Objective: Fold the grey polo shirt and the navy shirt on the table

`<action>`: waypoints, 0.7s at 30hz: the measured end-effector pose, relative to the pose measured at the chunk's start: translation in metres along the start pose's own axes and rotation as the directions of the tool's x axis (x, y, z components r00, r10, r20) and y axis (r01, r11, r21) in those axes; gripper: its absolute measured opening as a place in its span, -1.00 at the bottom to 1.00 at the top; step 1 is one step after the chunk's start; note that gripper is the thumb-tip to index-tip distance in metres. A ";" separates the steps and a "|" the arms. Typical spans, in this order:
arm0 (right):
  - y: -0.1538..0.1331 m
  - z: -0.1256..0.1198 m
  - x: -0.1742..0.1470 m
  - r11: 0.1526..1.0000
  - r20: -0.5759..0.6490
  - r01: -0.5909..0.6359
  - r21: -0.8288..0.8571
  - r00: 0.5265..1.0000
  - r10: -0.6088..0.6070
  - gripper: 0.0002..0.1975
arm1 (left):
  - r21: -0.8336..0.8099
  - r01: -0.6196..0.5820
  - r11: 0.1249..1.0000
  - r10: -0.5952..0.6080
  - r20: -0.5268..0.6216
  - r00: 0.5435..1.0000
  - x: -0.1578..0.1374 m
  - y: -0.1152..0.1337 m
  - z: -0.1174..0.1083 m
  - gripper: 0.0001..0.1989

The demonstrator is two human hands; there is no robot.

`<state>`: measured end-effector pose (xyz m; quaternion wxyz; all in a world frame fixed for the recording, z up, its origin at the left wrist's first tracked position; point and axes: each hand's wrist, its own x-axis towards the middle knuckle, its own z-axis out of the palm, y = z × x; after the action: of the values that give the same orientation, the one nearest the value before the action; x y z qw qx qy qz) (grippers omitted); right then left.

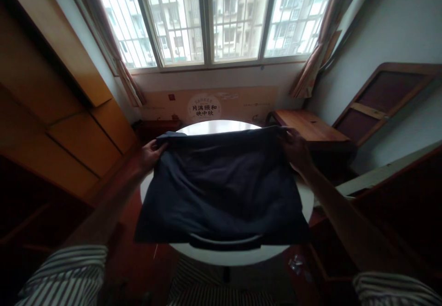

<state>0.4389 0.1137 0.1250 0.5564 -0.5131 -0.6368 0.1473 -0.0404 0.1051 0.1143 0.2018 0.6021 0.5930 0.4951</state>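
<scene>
A dark navy cloth garment (228,181) is stretched out wide over a round white table (224,256). My left hand (151,153) pinches its far left corner, thumb on top of the fabric. At the opposite corner, the fingers of my right hand (294,148) are closed on the cloth and partly hidden in shadow. The far edge between my hands is pulled almost straight, and loose creases run across the middle. Along the near edge is a curved band, perhaps a neckline. I cannot tell exactly what kind of garment it is.
Behind the table stands a wooden desk or bench (307,125) at the right, below a barred window (207,20). Orange-brown cabinets (79,144) line the left side. Small shiny items (297,264) lie low on the right. A printed banner (207,105) runs under the window.
</scene>
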 end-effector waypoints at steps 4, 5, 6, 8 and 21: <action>0.032 0.032 -0.028 0.943 0.146 0.124 -0.310 0.986 -0.082 -0.62 | 0.173 -0.019 0.985 0.021 -0.014 1.000 -0.018 -0.042 0.021 -0.62; 0.033 0.036 -0.043 0.925 0.238 0.202 -0.321 0.963 -0.127 -0.67 | 0.247 -0.086 0.965 0.090 -0.006 0.996 -0.029 -0.048 0.022 -0.67; 0.032 0.038 -0.060 0.911 0.348 0.281 -0.302 0.922 -0.169 -0.71 | 0.312 -0.179 0.933 0.177 0.035 0.984 -0.042 -0.053 0.023 -0.71; 0.025 0.038 -0.095 0.891 0.544 0.393 -0.228 0.810 -0.218 -0.76 | 0.358 -0.395 0.846 0.342 0.204 0.917 -0.070 -0.056 0.022 -0.76; 0.021 0.013 -0.151 0.717 0.757 0.689 -0.105 0.522 -0.392 -0.69 | 0.271 -0.404 0.873 0.262 0.437 0.860 -0.110 -0.061 0.014 -0.64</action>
<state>0.4162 0.0044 0.0209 0.1802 -0.2900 -0.9398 0.0103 -0.0387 0.0223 0.0185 0.1128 0.8087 0.5052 0.2794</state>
